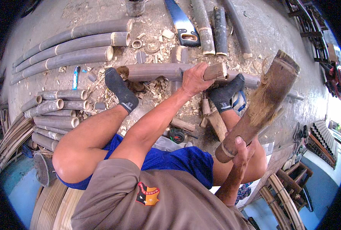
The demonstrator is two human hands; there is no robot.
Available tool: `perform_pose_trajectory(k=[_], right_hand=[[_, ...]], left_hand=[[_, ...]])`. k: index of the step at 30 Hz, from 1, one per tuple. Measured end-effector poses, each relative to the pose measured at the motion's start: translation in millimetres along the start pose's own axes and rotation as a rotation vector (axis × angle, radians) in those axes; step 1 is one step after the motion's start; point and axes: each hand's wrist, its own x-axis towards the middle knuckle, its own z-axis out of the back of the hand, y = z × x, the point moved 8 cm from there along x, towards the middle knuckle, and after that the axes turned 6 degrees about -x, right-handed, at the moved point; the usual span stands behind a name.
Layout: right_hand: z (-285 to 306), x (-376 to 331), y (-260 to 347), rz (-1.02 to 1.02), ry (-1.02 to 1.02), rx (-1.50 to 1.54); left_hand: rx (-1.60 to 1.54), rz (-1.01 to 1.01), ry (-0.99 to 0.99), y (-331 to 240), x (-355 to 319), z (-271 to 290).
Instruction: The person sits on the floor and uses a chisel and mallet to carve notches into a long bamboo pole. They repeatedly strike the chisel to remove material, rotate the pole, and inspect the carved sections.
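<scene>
Left hand [193, 79] grips wood handle [215, 71]; right hand [242, 150] raises bamboo mallet [260, 105].

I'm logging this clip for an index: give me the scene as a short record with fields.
left hand: grips a short wooden handle lying on a long bamboo pole
right hand: holds a raised bamboo mallet
feet: in dark socks, on the pole
nearby: handsaw, stacked bamboo poles, wood chips on the floor

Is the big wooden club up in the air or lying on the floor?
Up in the air: the right hand holds the wooden club raised, tilted, off the floor.
</scene>
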Motion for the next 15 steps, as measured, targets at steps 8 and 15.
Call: perform_pose_trajectory(k=[8, 15], right_hand=[[10, 0, -6, 0.03, -0.048, -0.002], [17, 6, 1, 0.049, -0.044, 0.006]], left_hand=[[-0.022, 0.031, 0.045, 3, 0, -6], [-0.005, 0.015, 0.023, 3, 2, -4]])
